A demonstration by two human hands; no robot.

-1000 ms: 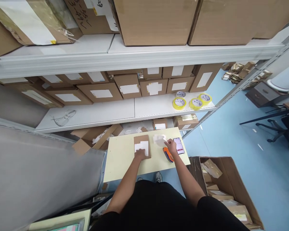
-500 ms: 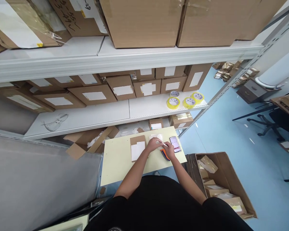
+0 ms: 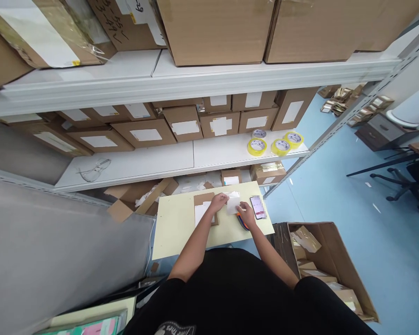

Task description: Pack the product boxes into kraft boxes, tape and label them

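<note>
Between my hands is a small white sheet or flat packet [image 3: 233, 203], with a wrinkled, see-through-looking upper edge. My left hand [image 3: 218, 203] pinches its left side. On the lower right, my right hand [image 3: 246, 214] has its fingers closed at the sheet's edge. Partly hidden beneath my right hand lies an orange-and-blue object [image 3: 243, 223] whose kind I cannot make out. A phone [image 3: 257, 207] with its screen lit rests just to the right. Under my left forearm is a flat cardboard box [image 3: 203, 199] with white labels.
The pale yellow table [image 3: 174, 232] stands below a white shelf [image 3: 153, 163] holding labelled boxes [image 3: 146, 134] and several tape rolls [image 3: 257, 147]. An open carton [image 3: 345, 260] of parcels is at right. Clear glasses [image 3: 94, 170] lie on the shelf's left.
My hands have moved apart a little, and the white sheet now shows flat between them instead of edge-on. The view has shifted slightly.
</note>
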